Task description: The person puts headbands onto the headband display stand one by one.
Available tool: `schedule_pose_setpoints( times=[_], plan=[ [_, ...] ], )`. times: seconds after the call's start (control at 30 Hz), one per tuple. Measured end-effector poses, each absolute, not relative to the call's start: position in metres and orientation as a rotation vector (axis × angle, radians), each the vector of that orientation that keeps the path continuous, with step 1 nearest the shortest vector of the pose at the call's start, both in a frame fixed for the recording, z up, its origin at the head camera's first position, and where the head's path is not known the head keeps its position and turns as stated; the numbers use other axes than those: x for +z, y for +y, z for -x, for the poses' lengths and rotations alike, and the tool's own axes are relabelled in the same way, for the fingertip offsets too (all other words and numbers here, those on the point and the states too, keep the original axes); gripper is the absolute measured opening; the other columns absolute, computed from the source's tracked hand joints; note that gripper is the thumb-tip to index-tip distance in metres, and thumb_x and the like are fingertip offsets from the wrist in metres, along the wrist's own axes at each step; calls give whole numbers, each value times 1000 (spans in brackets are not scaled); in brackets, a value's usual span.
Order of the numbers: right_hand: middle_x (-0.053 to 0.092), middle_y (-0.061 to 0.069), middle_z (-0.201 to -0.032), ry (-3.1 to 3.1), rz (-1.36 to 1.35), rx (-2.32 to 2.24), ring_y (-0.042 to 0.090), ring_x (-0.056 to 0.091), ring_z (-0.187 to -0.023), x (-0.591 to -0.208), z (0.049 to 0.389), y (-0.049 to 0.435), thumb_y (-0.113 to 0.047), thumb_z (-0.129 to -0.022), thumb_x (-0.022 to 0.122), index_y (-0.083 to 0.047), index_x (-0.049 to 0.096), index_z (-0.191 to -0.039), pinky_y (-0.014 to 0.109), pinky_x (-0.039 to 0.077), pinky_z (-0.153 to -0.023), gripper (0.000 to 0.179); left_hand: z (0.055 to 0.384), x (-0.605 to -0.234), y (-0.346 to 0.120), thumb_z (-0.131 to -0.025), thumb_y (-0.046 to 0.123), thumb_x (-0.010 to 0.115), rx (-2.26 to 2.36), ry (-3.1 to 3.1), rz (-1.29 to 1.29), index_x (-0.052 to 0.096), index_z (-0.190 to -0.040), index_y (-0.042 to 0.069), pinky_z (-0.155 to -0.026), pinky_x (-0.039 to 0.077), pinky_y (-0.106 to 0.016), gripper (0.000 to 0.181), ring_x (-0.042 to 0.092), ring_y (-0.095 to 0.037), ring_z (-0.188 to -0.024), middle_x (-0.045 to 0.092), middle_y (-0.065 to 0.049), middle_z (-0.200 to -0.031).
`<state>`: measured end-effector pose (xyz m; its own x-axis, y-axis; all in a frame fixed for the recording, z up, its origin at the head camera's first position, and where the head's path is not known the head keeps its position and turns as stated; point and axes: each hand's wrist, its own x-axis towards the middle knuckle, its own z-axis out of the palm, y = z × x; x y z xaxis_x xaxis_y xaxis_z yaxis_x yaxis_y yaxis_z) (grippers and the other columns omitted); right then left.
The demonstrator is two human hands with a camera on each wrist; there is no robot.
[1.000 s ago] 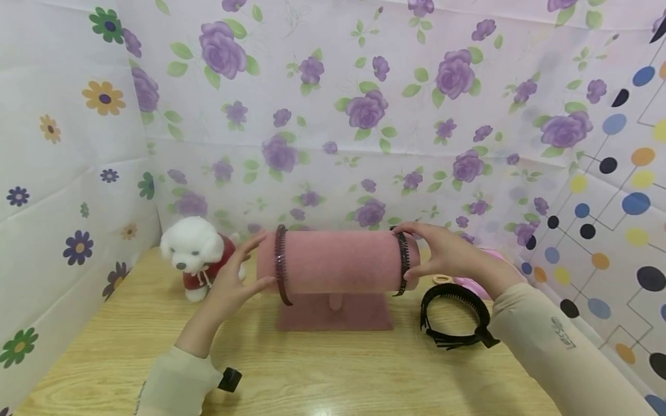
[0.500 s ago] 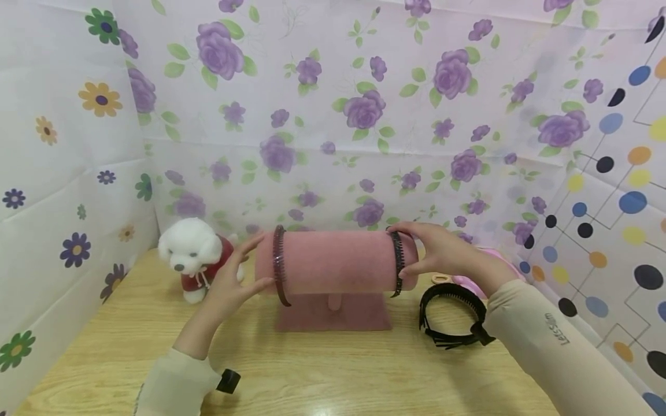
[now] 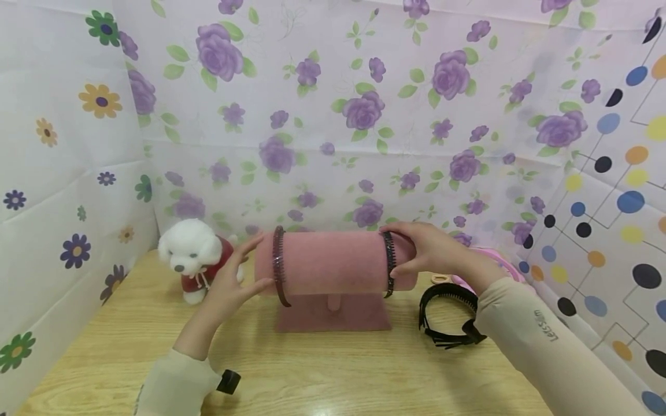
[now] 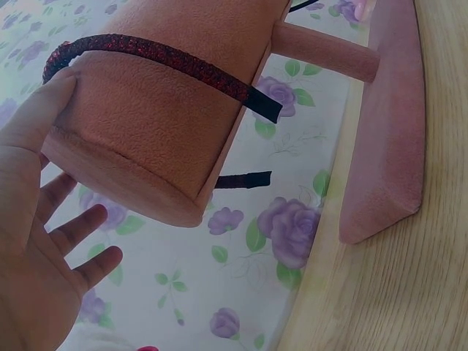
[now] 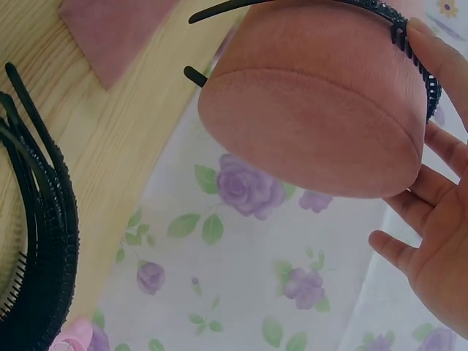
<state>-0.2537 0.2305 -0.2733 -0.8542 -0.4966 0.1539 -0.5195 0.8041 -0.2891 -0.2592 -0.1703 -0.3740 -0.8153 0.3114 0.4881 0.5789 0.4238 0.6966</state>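
Observation:
In the head view a pink plush headband stand (image 3: 335,263), a horizontal roll on a post and flat base, stands mid-table. A dark red glittery headband (image 3: 279,267) (image 4: 172,63) sits round the roll's left part. A black toothed headband (image 3: 389,260) (image 5: 227,8) hangs round the right part. My left hand (image 3: 225,292) is at the roll's left end, its thumb touching the plush beside the red headband, other fingers spread. My right hand (image 3: 437,248) holds the black headband, thumb on its front and index finger over the top; its other fingers stick out behind the roll.
More black headbands (image 3: 447,315) lie on the wooden table (image 3: 322,370) at the right. Behind them are a small tan ring (image 3: 441,279) and a pink object (image 3: 499,257). A white plush dog (image 3: 192,248) in red sits at the left. Patterned cloth walls surround the table.
The black headband has slid left along the roll with my right hand, away from its right end. My left hand and the red headband keep their places.

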Motion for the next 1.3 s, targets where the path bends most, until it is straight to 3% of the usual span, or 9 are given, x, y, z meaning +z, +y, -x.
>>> schedule_pose_setpoints(
  times=[0.47, 1.0, 1.3],
  plan=[
    [59, -5, -131, -2887, -832, 466, 22, 57, -116, -276, 256, 215, -54, -67, 82, -32, 48, -137, 45, 48, -96, 80, 257, -373, -169, -83, 25, 75, -1321, -2399, 764, 28, -150, 35, -113, 28, -62, 83, 31, -34, -142, 25, 0, -160],
    [60, 1, -132, -2835, -869, 413, 25, 56, -121, -276, 260, 191, -53, -69, 81, -26, 50, -137, 47, 45, -102, 79, 258, -373, -169, -83, 25, 75, -1305, -2391, 761, 28, -150, 35, -115, 27, -59, 83, 31, -32, -143, 26, 0, -160],
    [57, 1, -137, -2849, -865, 421, 27, 53, -124, -278, 263, 179, -54, -72, 78, -24, 48, -139, 51, 38, -108, 80, 259, -373, -169, -83, 23, 75, -1293, -2372, 790, 28, -150, 34, -115, 28, -57, 83, 31, -31, -143, 26, -1, -160]
  ],
)
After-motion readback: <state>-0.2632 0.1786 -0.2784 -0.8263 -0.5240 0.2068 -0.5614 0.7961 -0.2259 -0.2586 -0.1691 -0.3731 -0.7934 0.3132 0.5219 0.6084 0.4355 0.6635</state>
